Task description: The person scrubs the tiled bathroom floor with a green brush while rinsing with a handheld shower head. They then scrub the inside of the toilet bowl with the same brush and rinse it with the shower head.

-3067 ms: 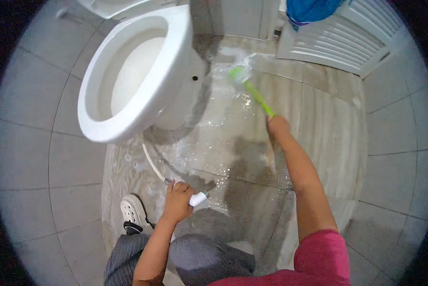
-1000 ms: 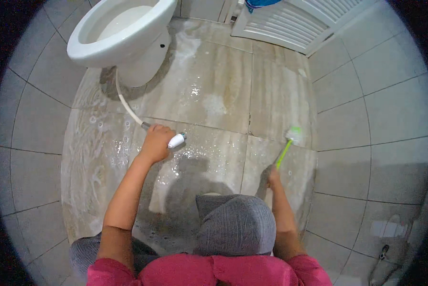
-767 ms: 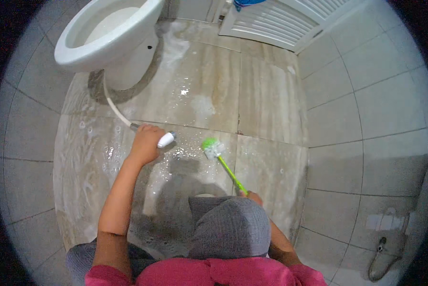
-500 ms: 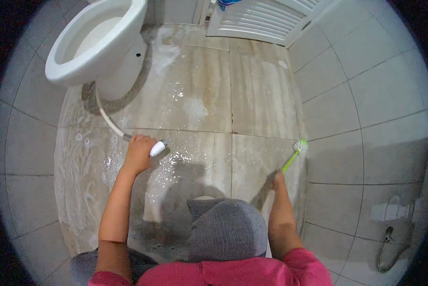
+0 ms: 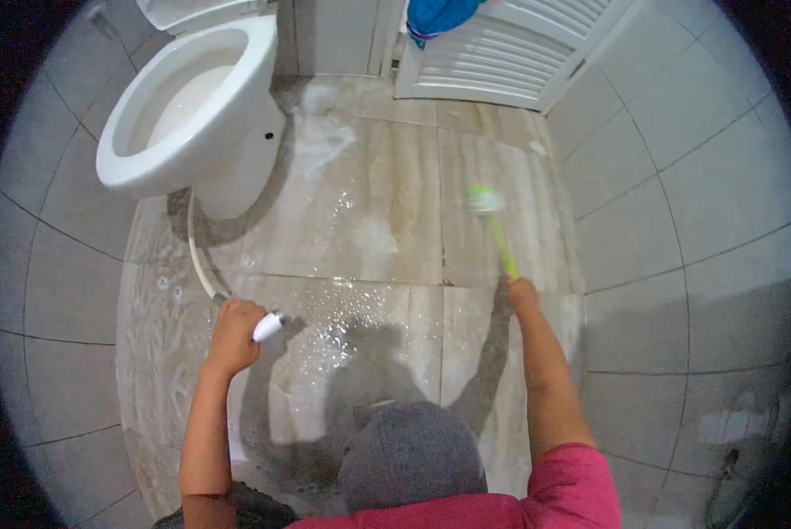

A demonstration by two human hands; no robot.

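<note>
My left hand [image 5: 236, 337] is closed round a white spray head [image 5: 268, 327], whose hose [image 5: 203, 264] runs back toward the toilet. Past my right hand [image 5: 523, 296], a green-handled scrub brush [image 5: 498, 231] reaches forward; my fingers are wrapped round its handle. The white bristles and green head are smeared by motion, over the right part of the tiled floor [image 5: 395, 176]. Whether they touch the floor I cannot tell. Water glistens on the tiles between my hands, and foam [image 5: 329, 145] lies farther back.
A white toilet [image 5: 188, 123] with a raised lid stands at the far left. A louvred white door [image 5: 492, 62] with a blue cloth-like thing [image 5: 439, 16] on it is at the back. Tiled walls [image 5: 633, 220] flank the floor. Another hose fitting [image 5: 728, 463] hangs at the lower right.
The brush has swung forward and left, away from the right wall, with my right hand moving forward. My left hand with the spray head appears slightly lower and farther left. The whole view has shifted.
</note>
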